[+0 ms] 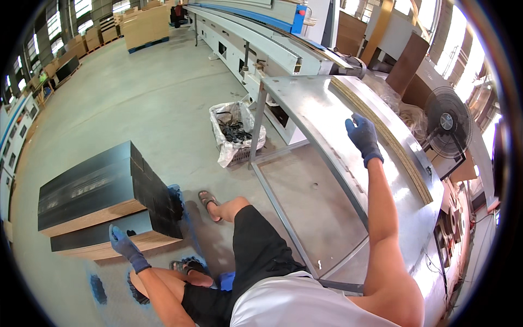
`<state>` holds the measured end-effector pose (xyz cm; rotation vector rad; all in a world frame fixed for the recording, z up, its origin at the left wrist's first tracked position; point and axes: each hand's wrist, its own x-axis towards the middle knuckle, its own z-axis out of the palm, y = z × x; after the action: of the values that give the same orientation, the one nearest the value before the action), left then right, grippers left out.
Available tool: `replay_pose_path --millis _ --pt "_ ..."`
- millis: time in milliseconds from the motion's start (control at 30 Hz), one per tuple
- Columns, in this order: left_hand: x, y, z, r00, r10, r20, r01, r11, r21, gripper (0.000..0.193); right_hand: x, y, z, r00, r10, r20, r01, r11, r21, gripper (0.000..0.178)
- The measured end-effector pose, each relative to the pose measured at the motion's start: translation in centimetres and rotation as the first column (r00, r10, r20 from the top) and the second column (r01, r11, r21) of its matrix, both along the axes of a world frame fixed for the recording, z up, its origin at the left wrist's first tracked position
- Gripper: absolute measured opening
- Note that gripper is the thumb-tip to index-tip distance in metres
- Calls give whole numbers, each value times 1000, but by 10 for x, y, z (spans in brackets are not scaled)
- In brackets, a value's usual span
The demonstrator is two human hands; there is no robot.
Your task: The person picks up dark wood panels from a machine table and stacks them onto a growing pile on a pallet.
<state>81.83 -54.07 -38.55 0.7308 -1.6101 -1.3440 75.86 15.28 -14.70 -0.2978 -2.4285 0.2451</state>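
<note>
My left hand (126, 249), in a blue glove, is at the near side of a low stack of black-topped boards (90, 231) with light wood-coloured long edges. Its fingers look loosely stretched, and nothing shows in them. Behind this stack stands a taller one of the same black boards (87, 188). My right hand (364, 137), also blue-gloved, is over the shiny metal table (305, 101) with thumb and fingers apart, seemingly holding nothing. Beside it, a long narrow stack of yellowish-edged strips (381, 133) lies along the table.
A lined basket of black scraps (234, 128) stands by the table's far left leg. A long machine (245, 41) runs beyond the table. To the right is a fan (447, 121). Blue-edged marks (98, 289) show near the stacks. A large carton stack (146, 27) stands far back.
</note>
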Motion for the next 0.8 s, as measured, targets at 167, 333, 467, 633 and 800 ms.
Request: replay_pose_path --millis 167,333,467,633,800 --pt "-16 40 0 984 -178 -25 179 984 16 32 36 69 -19 998 -62 28 56 985 165 35" --pt "-14 73 -24 920 -392 15 390 911 -132 28 79 115 -55 990 -144 10 141 977 162 34" --pt "-7 105 -35 777 -592 214 590 803 81 29 101 114 -55 966 -233 110 233 972 15 33" --pt "-1 140 -45 688 -639 344 681 732 -3 26 93 142 -59 979 -172 -105 191 960 206 29" --pt "14 166 -48 516 -615 596 818 560 -131 26 63 168 -27 945 -80 -318 160 958 236 30"
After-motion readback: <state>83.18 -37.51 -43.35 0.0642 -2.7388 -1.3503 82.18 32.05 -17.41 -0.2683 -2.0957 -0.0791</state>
